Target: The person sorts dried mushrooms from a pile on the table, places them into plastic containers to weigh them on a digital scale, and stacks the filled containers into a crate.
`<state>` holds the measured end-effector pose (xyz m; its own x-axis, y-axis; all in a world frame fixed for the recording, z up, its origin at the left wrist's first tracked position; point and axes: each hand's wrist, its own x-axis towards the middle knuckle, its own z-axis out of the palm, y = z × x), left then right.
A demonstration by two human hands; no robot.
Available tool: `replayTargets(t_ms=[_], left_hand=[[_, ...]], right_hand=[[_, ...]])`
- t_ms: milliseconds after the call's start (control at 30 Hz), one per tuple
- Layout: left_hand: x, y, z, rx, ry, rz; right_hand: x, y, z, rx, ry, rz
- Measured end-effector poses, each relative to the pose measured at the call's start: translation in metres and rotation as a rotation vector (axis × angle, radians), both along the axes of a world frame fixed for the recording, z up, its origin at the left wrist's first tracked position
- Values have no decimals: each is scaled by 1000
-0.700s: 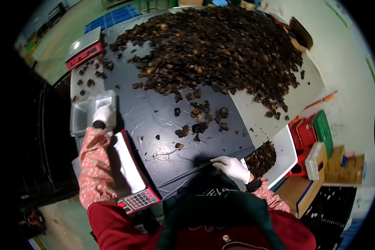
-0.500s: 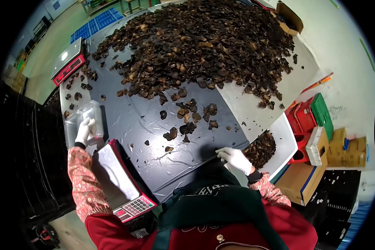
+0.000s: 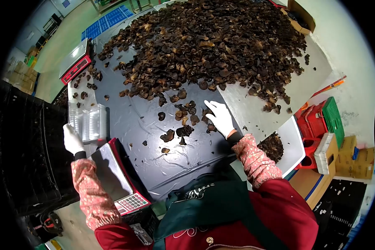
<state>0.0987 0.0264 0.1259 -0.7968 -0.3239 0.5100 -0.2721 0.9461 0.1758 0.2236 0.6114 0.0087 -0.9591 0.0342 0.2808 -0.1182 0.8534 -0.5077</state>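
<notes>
My left hand (image 3: 73, 141), in a white glove, is at the table's left edge beside stacked clear plastic trays (image 3: 94, 123). Its fingers point toward the black crates and are partly hidden, so I cannot tell whether they grip anything. My right hand (image 3: 221, 118), also gloved, reaches over the dark table sheet with fingers apart. Its fingertips are close to a small group of dried black fungus pieces (image 3: 187, 111), touching or just above the nearest one. More loose fungus (image 3: 167, 136) lies nearer to me. A large heap of dried fungus (image 3: 204, 46) covers the far side.
A red-framed scale (image 3: 112, 171) stands front left, another scale (image 3: 76, 60) farther back. Black crates (image 3: 33, 141) flank the left side. A white tub (image 3: 293, 146) with dark fungus sits at right, near red bins (image 3: 311, 123) and cardboard boxes (image 3: 354, 156).
My right hand has moved from the table's near edge forward to the loose pieces, its fingers spreading. My left hand has left the clear plastic container and shifted left; the stacked trays now show uncovered.
</notes>
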Motion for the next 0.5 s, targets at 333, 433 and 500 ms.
replayTargets(t_ms=[333,433,500], left_hand=[[234,67,20,-259,290,-230],[291,72,-9,-302,-9,-156],[308,88,-12,-265,-170,-140]], right_hand=[[-43,9,-11,-394,-27,115],[-66,-14,-4,-350,-62,269],[-74,-35,16,-291,-131,350]])
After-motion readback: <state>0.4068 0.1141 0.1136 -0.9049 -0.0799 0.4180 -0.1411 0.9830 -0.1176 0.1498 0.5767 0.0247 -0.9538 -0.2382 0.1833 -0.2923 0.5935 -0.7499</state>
